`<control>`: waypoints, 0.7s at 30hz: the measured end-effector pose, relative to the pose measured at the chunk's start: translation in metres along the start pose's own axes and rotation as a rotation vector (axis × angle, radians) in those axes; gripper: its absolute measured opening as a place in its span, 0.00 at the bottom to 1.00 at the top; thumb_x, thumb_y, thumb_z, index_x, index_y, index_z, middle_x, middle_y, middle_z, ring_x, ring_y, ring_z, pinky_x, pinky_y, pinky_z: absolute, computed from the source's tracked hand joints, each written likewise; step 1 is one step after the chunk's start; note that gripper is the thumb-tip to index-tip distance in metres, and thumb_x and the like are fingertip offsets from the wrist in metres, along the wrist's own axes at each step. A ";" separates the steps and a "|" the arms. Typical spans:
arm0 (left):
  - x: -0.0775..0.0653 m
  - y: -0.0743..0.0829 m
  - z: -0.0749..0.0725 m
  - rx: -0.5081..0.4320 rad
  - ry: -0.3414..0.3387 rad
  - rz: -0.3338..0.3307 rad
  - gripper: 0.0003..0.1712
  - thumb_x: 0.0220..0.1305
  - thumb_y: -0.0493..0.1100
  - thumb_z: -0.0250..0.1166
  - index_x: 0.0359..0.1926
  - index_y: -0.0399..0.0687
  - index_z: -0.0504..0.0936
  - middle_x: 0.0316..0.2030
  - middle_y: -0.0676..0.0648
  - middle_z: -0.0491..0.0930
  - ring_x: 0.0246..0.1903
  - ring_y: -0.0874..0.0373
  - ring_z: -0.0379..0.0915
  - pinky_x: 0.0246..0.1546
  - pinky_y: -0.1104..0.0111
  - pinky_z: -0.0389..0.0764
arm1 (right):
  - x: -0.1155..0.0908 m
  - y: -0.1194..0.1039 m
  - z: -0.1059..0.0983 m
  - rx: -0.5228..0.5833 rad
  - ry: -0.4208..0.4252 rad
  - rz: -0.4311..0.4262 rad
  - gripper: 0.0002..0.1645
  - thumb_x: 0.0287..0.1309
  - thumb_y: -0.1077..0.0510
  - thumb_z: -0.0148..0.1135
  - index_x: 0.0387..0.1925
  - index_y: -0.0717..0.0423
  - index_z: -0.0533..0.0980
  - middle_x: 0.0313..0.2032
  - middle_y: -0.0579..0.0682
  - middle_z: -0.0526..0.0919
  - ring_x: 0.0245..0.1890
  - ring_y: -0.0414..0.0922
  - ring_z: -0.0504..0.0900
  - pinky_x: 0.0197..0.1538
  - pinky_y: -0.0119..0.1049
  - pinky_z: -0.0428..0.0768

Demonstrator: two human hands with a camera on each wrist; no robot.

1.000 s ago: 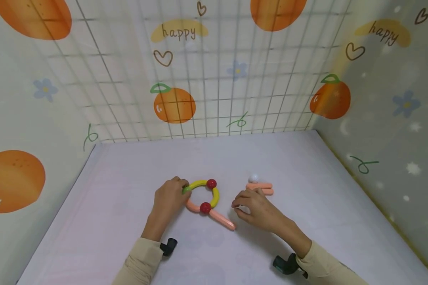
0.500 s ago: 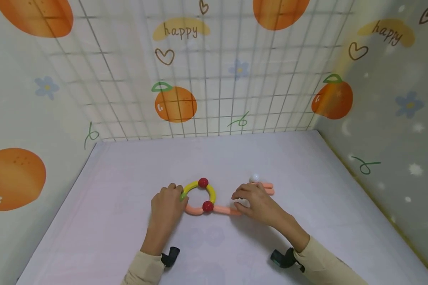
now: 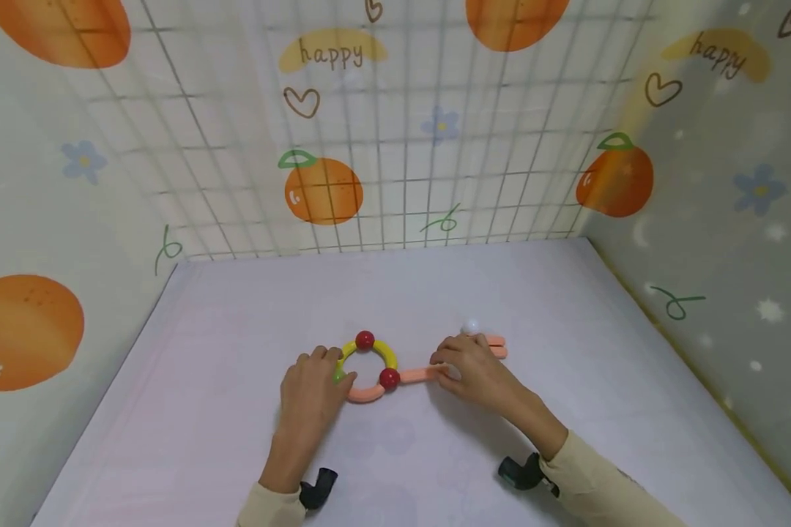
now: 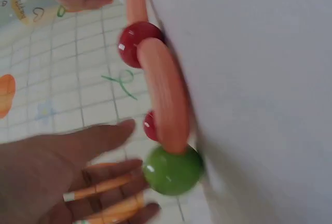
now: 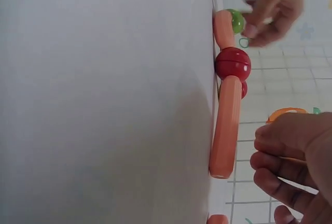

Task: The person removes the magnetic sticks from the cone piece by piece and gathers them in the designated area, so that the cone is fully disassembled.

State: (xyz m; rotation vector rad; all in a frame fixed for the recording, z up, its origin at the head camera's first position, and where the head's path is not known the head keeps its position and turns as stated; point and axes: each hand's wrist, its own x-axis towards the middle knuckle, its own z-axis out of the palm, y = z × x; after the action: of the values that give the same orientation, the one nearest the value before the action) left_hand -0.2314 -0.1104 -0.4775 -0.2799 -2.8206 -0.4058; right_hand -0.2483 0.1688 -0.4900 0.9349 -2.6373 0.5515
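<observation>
one green ball [image 4: 174, 171] sits at the left hand [image 3: 311, 388], one straight rod [image 5: 226, 125] beside the right hand [image 3: 476, 372]; both hands relaxed.

My sleeves [image 3: 613, 487] were beige. The ring [image 3: 348, 349] combined yellow arcs [image 3: 390, 355], red balls [image 3: 389, 378], a green ball [image 4: 174, 170] and a pink arc [image 3: 367, 394]. Right of the ring showed a pink rod [image 3: 417, 375] and a white ball [image 3: 471, 326]. Behind the ring, a gridded cream wall [image 3: 385, 139] bore orange fruit [image 3: 324, 192] and blue flowers [image 3: 441, 126].

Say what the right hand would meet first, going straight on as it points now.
Probably the straight pink stick joined to the near red ball; depth is unclear, so the hand might pass above it.
</observation>
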 end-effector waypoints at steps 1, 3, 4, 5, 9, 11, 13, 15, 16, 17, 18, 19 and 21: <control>0.002 0.001 0.001 -0.051 -0.013 0.036 0.21 0.55 0.47 0.77 0.48 0.43 0.86 0.42 0.43 0.83 0.34 0.47 0.77 0.32 0.57 0.81 | 0.001 0.001 0.001 -0.003 0.002 -0.001 0.10 0.51 0.58 0.77 0.36 0.52 0.85 0.37 0.44 0.83 0.44 0.45 0.79 0.44 0.44 0.67; 0.006 0.004 0.002 -0.192 -0.081 0.098 0.20 0.57 0.46 0.76 0.50 0.48 0.86 0.48 0.46 0.83 0.41 0.48 0.77 0.40 0.56 0.80 | 0.003 0.002 0.002 -0.004 -0.004 -0.007 0.10 0.51 0.57 0.78 0.37 0.51 0.85 0.38 0.45 0.83 0.45 0.45 0.79 0.44 0.44 0.67; 0.009 0.005 0.004 -0.252 -0.116 0.130 0.19 0.58 0.46 0.75 0.50 0.49 0.86 0.50 0.48 0.82 0.43 0.49 0.77 0.43 0.56 0.80 | 0.004 0.002 0.004 -0.004 -0.007 -0.014 0.10 0.51 0.56 0.78 0.37 0.51 0.85 0.38 0.45 0.84 0.44 0.45 0.80 0.44 0.44 0.68; 0.011 0.007 0.006 -0.308 -0.152 0.147 0.18 0.59 0.45 0.74 0.50 0.51 0.86 0.50 0.49 0.81 0.45 0.51 0.77 0.45 0.57 0.80 | 0.004 0.003 0.005 -0.011 -0.010 -0.020 0.10 0.51 0.56 0.78 0.37 0.51 0.85 0.38 0.44 0.84 0.44 0.45 0.80 0.43 0.44 0.68; 0.016 0.008 0.019 -0.385 -0.206 0.197 0.15 0.59 0.44 0.74 0.47 0.53 0.86 0.46 0.51 0.82 0.45 0.55 0.74 0.45 0.59 0.79 | 0.006 0.003 0.009 -0.039 -0.018 -0.068 0.10 0.51 0.54 0.77 0.36 0.49 0.85 0.38 0.44 0.84 0.41 0.44 0.79 0.42 0.42 0.68; 0.016 0.007 0.024 -0.367 -0.195 0.210 0.14 0.58 0.44 0.74 0.46 0.54 0.86 0.44 0.52 0.82 0.44 0.56 0.73 0.45 0.59 0.79 | 0.008 0.002 0.010 -0.054 -0.027 -0.086 0.10 0.51 0.55 0.77 0.37 0.49 0.85 0.37 0.43 0.83 0.41 0.43 0.78 0.41 0.41 0.67; 0.016 0.005 0.027 -0.360 -0.187 0.223 0.14 0.58 0.46 0.75 0.45 0.55 0.86 0.43 0.53 0.82 0.43 0.56 0.74 0.45 0.59 0.79 | 0.011 0.001 0.010 -0.061 -0.042 -0.094 0.10 0.51 0.56 0.77 0.37 0.49 0.85 0.38 0.43 0.83 0.40 0.43 0.78 0.40 0.41 0.66; 0.016 0.004 0.029 -0.354 -0.187 0.231 0.14 0.58 0.48 0.76 0.45 0.56 0.86 0.43 0.54 0.82 0.43 0.57 0.75 0.45 0.60 0.79 | 0.013 0.000 0.010 -0.067 -0.063 -0.092 0.11 0.51 0.56 0.76 0.37 0.48 0.84 0.38 0.42 0.83 0.40 0.44 0.77 0.40 0.41 0.66; 0.016 0.004 0.030 -0.353 -0.186 0.236 0.14 0.58 0.49 0.76 0.45 0.56 0.86 0.43 0.54 0.82 0.43 0.58 0.76 0.45 0.60 0.80 | 0.014 0.000 0.009 -0.069 -0.072 -0.091 0.11 0.51 0.57 0.76 0.37 0.48 0.84 0.38 0.42 0.83 0.40 0.44 0.77 0.40 0.41 0.66; 0.016 0.004 0.030 -0.359 -0.188 0.236 0.15 0.57 0.50 0.76 0.45 0.57 0.86 0.43 0.54 0.82 0.43 0.58 0.77 0.45 0.60 0.80 | 0.015 0.000 0.009 -0.074 -0.079 -0.090 0.10 0.51 0.57 0.77 0.37 0.48 0.84 0.37 0.42 0.83 0.40 0.44 0.77 0.40 0.41 0.66; 0.016 0.004 0.031 -0.363 -0.189 0.236 0.15 0.57 0.51 0.76 0.45 0.57 0.86 0.44 0.55 0.82 0.42 0.58 0.77 0.45 0.60 0.80 | 0.015 0.000 0.009 -0.084 -0.086 -0.089 0.10 0.51 0.57 0.77 0.36 0.48 0.84 0.37 0.42 0.83 0.40 0.44 0.77 0.40 0.41 0.66; 0.016 0.004 0.032 -0.367 -0.190 0.235 0.15 0.58 0.51 0.76 0.45 0.57 0.86 0.44 0.55 0.82 0.43 0.59 0.77 0.46 0.61 0.80 | 0.015 0.001 0.009 -0.088 -0.094 -0.085 0.10 0.51 0.57 0.77 0.36 0.48 0.84 0.37 0.42 0.83 0.40 0.44 0.77 0.40 0.41 0.66; 0.016 0.005 0.033 -0.373 -0.186 0.236 0.15 0.58 0.52 0.75 0.46 0.58 0.86 0.44 0.55 0.81 0.42 0.60 0.78 0.46 0.62 0.80 | 0.015 0.002 0.010 -0.099 -0.106 -0.080 0.10 0.50 0.57 0.78 0.36 0.48 0.84 0.37 0.43 0.83 0.40 0.44 0.77 0.40 0.41 0.65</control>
State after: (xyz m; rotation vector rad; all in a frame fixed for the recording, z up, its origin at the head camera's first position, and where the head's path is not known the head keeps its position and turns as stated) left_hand -0.2531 -0.0931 -0.5023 -0.7543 -2.8235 -0.8910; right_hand -0.2617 0.1579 -0.4932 1.0603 -2.6786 0.3587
